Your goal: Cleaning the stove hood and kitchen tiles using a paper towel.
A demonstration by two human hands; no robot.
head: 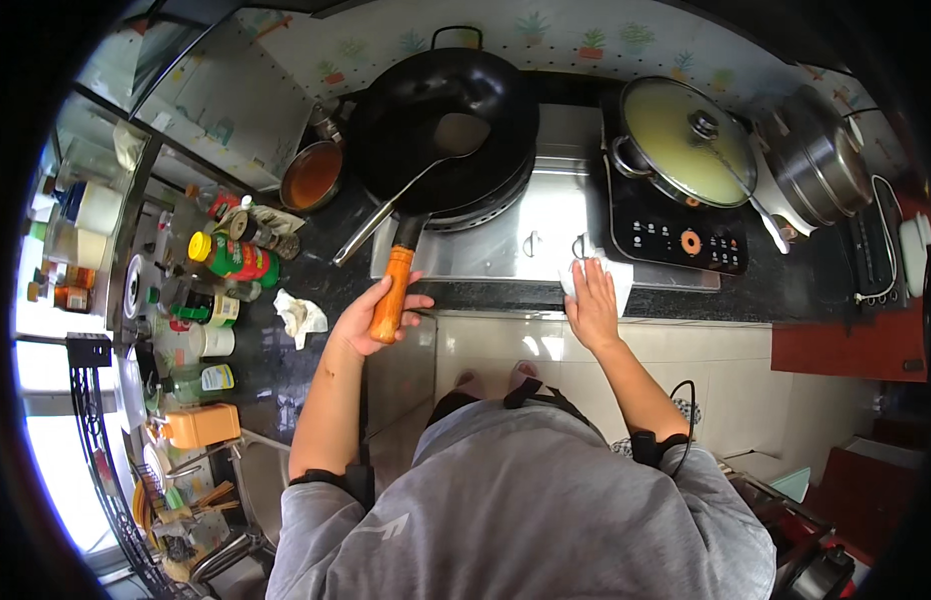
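Note:
My left hand (368, 319) is wrapped around the wooden handle (394, 292) of a black wok (435, 90), its fingers partly behind the wood. The wok sits over the left burner of a stainless steel gas stove (480, 251). A metal spatula (383, 217) rests in the wok, its handle sticking out over the near left rim. Under my right hand (593, 311) a white paper towel (621, 283) is pressed flat on the stove's front edge, just below a control knob (581, 246). The palm and fingers hide part of the towel.
Right of the stove, a glass-lidded pot (675, 150) stands on a black induction cooker (645, 232), with steel steamer pots (825, 165) beyond. On the left are a saucepan (312, 176), bottles including a yellow-capped one (237, 259), and a crumpled tissue (300, 319) on the dark counter (259, 360).

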